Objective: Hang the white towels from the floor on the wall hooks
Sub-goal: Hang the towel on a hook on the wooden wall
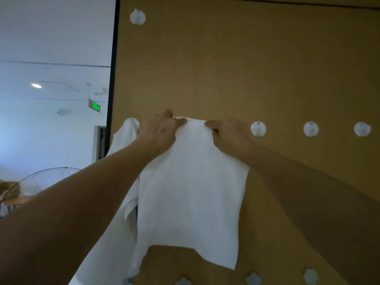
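Both my arms reach up and forward to the brown wall panel [246, 68], forearms rising from the lower corners of the view. My left hand [158, 130] has its back toward me, fingers curled, and its grip pinches the top edge of the white towel [191, 192] between thumb and fingers. My right hand [230, 134] mirrors it just beside, its grip pinching the same top edge, knuckles bent. The towel's top edge is bunched between my two hands, against the panel, in line with the middle row of hooks; the rest hangs flat below my hands, its lower edge uneven. To the left, partly behind my left forearm, a second towel [123, 145] hangs from a hook [132, 122] near the panel's left edge. To the right of my right hand three bare hooks [258, 128] sit in the same row.
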The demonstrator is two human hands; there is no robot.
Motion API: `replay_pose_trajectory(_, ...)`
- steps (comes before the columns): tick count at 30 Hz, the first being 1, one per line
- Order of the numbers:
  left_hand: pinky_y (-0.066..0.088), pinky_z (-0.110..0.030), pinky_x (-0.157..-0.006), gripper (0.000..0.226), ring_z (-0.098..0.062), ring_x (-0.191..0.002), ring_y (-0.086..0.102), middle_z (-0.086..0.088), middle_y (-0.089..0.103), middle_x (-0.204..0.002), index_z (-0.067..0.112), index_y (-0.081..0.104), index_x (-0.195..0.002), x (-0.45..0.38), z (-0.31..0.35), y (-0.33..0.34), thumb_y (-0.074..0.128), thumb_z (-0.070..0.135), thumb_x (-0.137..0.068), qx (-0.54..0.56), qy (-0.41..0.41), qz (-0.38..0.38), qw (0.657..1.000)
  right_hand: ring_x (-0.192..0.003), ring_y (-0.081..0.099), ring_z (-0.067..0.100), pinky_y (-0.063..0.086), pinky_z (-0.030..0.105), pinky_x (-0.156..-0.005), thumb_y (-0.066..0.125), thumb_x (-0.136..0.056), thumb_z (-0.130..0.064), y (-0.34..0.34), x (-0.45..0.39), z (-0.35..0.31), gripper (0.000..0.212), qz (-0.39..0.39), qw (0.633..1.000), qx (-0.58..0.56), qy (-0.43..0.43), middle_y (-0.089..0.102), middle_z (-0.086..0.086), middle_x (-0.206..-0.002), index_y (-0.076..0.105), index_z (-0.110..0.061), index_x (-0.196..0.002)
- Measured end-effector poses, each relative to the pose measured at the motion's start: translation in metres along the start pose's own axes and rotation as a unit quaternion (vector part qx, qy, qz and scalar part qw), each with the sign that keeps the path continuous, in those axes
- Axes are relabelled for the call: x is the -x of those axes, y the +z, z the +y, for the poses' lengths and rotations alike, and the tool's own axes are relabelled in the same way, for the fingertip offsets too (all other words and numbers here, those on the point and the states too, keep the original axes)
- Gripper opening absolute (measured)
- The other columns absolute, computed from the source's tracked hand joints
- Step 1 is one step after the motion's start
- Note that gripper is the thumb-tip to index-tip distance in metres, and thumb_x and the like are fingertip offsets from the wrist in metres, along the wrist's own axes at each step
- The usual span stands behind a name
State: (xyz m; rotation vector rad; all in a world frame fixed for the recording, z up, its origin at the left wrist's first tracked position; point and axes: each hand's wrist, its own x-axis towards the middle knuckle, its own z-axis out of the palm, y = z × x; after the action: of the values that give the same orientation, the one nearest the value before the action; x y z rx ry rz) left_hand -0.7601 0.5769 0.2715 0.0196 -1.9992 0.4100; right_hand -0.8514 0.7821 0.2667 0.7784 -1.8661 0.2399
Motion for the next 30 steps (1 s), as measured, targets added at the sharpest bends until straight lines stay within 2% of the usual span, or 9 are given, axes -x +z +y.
replay_pose_trajectory(4, 0.037, -0.035, -0.063, 0.052, -0.03, -0.076, 0.055, -0.006, 0.048, -0.102, 0.041, 0.043, -0.139, -0.017, -0.007, 0.032, 0.041, 0.017, -0.093, -0.013, -0.009, -0.013, 1.0, -0.108, 0.064, 0.022, 0.05, 0.032, -0.086, 0.039, -0.092, -0.025, 0.032, -0.02, 0.01, 0.043, -0.007, 0.998, -0.051, 0.045, 0.065, -0.01, -0.125, 0.061, -0.038, -0.127)
replay_pose_trajectory(8, 0.036, -0.033, -0.058, 0.038, -0.018, -0.064, 0.042, -0.003, 0.048, -0.094, 0.026, 0.047, -0.131, -0.006, -0.002, 0.061, 0.044, 0.028, -0.093, 0.002, -0.029, -0.007, 1.0, -0.076, 0.063, 0.011, 0.049, 0.029, -0.067, 0.037, -0.087, -0.023, 0.059, -0.01, 0.003, 0.043, 0.009, 0.979, -0.185, 0.083, 0.071, -0.016, -0.085, 0.066, -0.04, -0.115)
replay_pose_trajectory(13, 0.047, -0.036, -0.056, 0.04, -0.019, -0.062, 0.047, -0.002, 0.046, -0.085, 0.021, 0.038, -0.135, 0.001, 0.016, 0.074, 0.043, 0.028, -0.095, 0.029, -0.054, 0.014, 0.998, -0.077, 0.065, 0.008, 0.053, 0.033, -0.071, 0.045, -0.088, -0.022, 0.067, 0.0, -0.012, 0.039, 0.012, 0.939, -0.322, 0.116, 0.071, -0.017, -0.083, 0.07, -0.041, -0.109)
replay_pose_trajectory(17, 0.04, -0.031, -0.051, 0.033, -0.015, -0.062, 0.048, 0.003, 0.047, -0.077, 0.026, 0.039, -0.123, 0.009, 0.034, 0.082, 0.029, 0.037, -0.093, 0.113, -0.07, 0.046, 0.99, -0.07, 0.064, 0.013, 0.051, 0.035, -0.066, 0.047, -0.091, -0.027, 0.065, 0.003, -0.015, 0.029, -0.014, 0.918, -0.374, 0.129, 0.068, -0.012, -0.075, 0.074, -0.036, -0.098)
replay_pose_trajectory(20, 0.035, -0.026, -0.053, 0.033, -0.012, -0.066, 0.047, 0.007, 0.046, -0.075, 0.023, 0.052, -0.092, 0.01, 0.047, 0.093, 0.026, 0.041, -0.089, 0.201, -0.094, 0.083, 0.971, -0.061, 0.055, 0.011, 0.042, 0.031, -0.057, 0.049, -0.095, -0.031, 0.066, 0.005, -0.015, 0.026, -0.011, 0.921, -0.373, 0.111, 0.059, -0.009, -0.063, 0.066, -0.033, -0.075)
replay_pose_trajectory(22, 0.032, -0.026, -0.066, 0.03, -0.011, -0.076, 0.043, 0.01, 0.049, -0.085, 0.023, 0.056, -0.082, 0.009, 0.049, 0.094, 0.034, 0.042, -0.091, 0.258, -0.131, 0.119, 0.95, -0.064, 0.054, 0.011, 0.041, 0.031, -0.059, 0.047, -0.096, -0.037, 0.066, 0.009, -0.016, 0.029, -0.013, 0.933, -0.348, 0.087, 0.059, -0.008, -0.068, 0.065, -0.027, -0.076)
replay_pose_trajectory(25, 0.026, -0.026, -0.076, 0.028, -0.013, -0.087, 0.034, 0.003, 0.052, -0.097, 0.021, 0.066, -0.086, 0.014, 0.047, 0.095, 0.042, 0.036, -0.09, 0.126, -0.1, 0.157, 0.974, -0.091, 0.046, 0.016, 0.041, 0.033, -0.078, 0.047, -0.097, -0.037, 0.063, 0.017, -0.019, 0.024, 0.027, 0.976, -0.205, 0.066, 0.052, -0.001, -0.096, 0.065, -0.021, -0.091)
replay_pose_trajectory(27, 0.028, -0.022, -0.071, 0.024, -0.005, -0.076, 0.039, 0.01, 0.056, -0.084, 0.023, 0.065, -0.079, 0.016, 0.049, 0.088, 0.045, 0.029, -0.09, 0.198, -0.098, 0.135, 0.966, -0.095, 0.043, 0.016, 0.038, 0.032, -0.083, 0.047, -0.098, -0.033, 0.061, 0.018, -0.023, 0.022, 0.018, 0.983, -0.177, 0.05, 0.049, -0.001, -0.1, 0.062, -0.018, -0.091)
replay_pose_trajectory(30, 0.037, -0.014, -0.055, 0.021, 0.002, -0.065, 0.056, 0.011, 0.06, -0.066, 0.028, 0.059, -0.07, 0.018, 0.055, 0.076, 0.048, 0.031, -0.088, 0.377, -0.127, 0.063, 0.915, -0.076, 0.052, 0.013, 0.036, 0.024, -0.07, 0.044, -0.101, -0.024, 0.058, 0.022, -0.037, 0.027, -0.043, 0.94, -0.334, 0.056, 0.056, 0.001, -0.084, 0.056, -0.011, -0.08)
